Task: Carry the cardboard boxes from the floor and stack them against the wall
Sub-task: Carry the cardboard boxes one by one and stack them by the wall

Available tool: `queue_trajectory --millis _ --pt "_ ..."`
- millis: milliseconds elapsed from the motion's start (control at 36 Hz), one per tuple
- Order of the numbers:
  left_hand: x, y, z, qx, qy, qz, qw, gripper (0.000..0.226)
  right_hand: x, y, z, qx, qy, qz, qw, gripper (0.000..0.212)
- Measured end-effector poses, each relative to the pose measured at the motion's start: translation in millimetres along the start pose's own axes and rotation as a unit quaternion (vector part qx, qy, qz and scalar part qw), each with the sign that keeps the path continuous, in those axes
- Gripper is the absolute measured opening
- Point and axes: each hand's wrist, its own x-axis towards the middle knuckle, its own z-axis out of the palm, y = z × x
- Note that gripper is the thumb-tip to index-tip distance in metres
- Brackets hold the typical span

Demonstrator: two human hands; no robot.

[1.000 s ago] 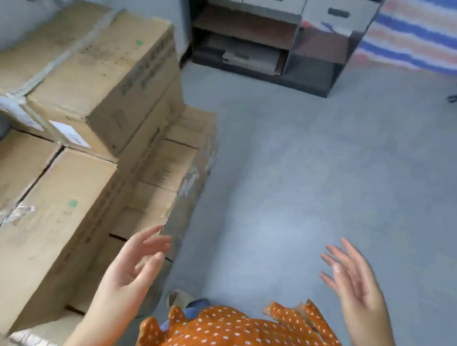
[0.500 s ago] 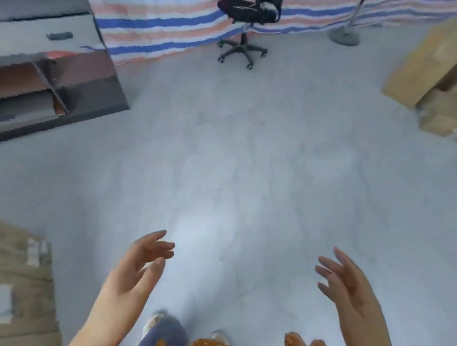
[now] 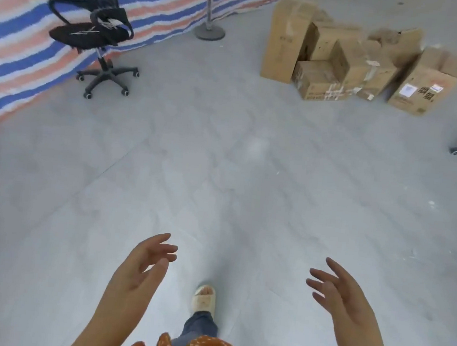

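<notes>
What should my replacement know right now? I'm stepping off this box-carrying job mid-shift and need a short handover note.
Left hand: open, holds nothing.
Right hand: open, holds nothing.
Boxes: a cluster of cardboard boxes sits on the grey floor ahead and to the right, some tipped or leaning on each other; a tall box stands upright at the cluster's left edge.
Nearby: office chair by the striped tarp, round stand base in front of the tarp.
Done: not visible in this view; no stack shows here.
Left: walk to the cluster, pick up a box, carry it to the wall, repeat.

No legible text on boxes (image 3: 352, 64)
</notes>
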Motion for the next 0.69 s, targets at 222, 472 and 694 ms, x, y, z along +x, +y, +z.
queue_trajectory --millis 222,472,694 --pt "149.8 60.8 25.4 0.011 -0.074 0.023 0.997 0.031 114.6 -49.3 20.6 0.004 0.066 -0.002 0.998 0.037" --pt "269.9 94.8 99.7 0.044 -0.143 -0.007 0.989 0.031 216.0 -52.0 -0.4 0.037 0.145 0.063 0.987 0.036" --pt "385.4 139.8 216.7 0.024 -0.138 0.010 0.990 0.030 368.7 -71.7 -61.4 0.030 0.150 0.041 0.987 0.032"
